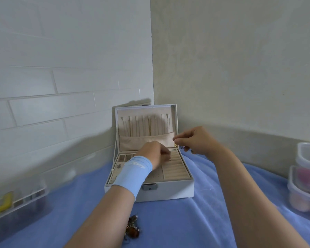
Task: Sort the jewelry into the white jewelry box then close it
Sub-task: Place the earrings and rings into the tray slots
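While the white jewelry box (168, 192) stands open on the blue cloth (186, 221), chains (147, 126) hanging in its upright lid (175, 119), our left hand (156, 154) curls over the ring rolls (175, 167); whether it grips anything we cannot tell. Our right hand (195, 140) pinches a small dark piece (180, 147) beside the lid. Loose jewelry (133, 228) lies nearer us; clear tubs (306, 176) hold pink lumps.

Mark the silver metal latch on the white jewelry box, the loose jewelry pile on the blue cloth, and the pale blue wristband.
Silver metal latch (149, 187): head view, centre of its plate.
Loose jewelry pile (133, 230): head view, brown piece near its middle.
Pale blue wristband (136, 173): head view, middle of band.
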Tool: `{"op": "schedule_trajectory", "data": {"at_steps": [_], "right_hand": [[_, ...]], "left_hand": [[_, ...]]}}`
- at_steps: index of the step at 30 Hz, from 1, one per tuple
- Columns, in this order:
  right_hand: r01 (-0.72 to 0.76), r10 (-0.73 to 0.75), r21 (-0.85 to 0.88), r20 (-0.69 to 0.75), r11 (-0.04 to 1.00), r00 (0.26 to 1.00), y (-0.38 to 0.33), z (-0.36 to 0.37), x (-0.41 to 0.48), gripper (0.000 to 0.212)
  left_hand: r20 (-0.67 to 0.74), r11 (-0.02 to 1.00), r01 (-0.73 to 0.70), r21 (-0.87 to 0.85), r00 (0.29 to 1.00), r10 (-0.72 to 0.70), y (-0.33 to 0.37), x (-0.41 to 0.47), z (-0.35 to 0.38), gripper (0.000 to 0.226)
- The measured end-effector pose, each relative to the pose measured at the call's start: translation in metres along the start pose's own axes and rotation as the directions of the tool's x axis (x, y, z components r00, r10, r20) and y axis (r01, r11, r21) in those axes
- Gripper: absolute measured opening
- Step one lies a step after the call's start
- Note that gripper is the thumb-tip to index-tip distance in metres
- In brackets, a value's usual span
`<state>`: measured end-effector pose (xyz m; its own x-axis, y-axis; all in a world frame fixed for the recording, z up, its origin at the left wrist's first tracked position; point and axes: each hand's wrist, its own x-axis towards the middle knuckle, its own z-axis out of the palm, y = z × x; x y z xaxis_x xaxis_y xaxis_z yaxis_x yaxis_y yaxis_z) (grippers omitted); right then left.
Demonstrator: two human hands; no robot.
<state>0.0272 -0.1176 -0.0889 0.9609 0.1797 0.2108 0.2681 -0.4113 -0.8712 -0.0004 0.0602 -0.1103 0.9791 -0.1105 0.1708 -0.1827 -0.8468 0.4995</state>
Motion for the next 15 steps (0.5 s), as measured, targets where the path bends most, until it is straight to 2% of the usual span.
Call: {"op": "schedule_trajectory", "data": {"at_steps": [3, 7, 11, 13, 15], "right_hand": [[-0.028, 0.028, -0.014, -0.009, 1.0, 1.0, 0.006, 0.002, 0.002, 0.007], [-0.064, 0.064, 0.07, 0.005, 0.996, 0.998, 0.012, 0.002, 0.002, 0.002], [-0.096, 0.088, 0.115, 0.068, 0.989, 0.994, 0.018, 0.001, 0.003, 0.017], [-0.092, 0.085, 0.116, 0.066, 0.989, 0.994, 0.02, 0.001, 0.003, 0.019], [-0.089, 0.086, 0.12, 0.033, 0.989, 0.996, 0.02, 0.002, 0.004, 0.016]], "left_hand": [[0.047, 0.993, -0.022, 0.118, 0.999, 0.017, 0.008, 0.008, 0.003, 0.015], [0.085, 0.973, -0.073, 0.219, 0.995, 0.056, 0.014, 0.015, 0.0, 0.018], [0.109, 0.958, -0.101, 0.268, 0.991, 0.074, 0.011, 0.016, -0.003, 0.017], [0.079, 0.961, -0.091, 0.261, 0.994, 0.073, 0.007, 0.015, -0.004, 0.014], [-0.017, 0.986, -0.078, 0.147, 0.997, 0.081, 0.001, 0.015, -0.004, 0.012]]}}
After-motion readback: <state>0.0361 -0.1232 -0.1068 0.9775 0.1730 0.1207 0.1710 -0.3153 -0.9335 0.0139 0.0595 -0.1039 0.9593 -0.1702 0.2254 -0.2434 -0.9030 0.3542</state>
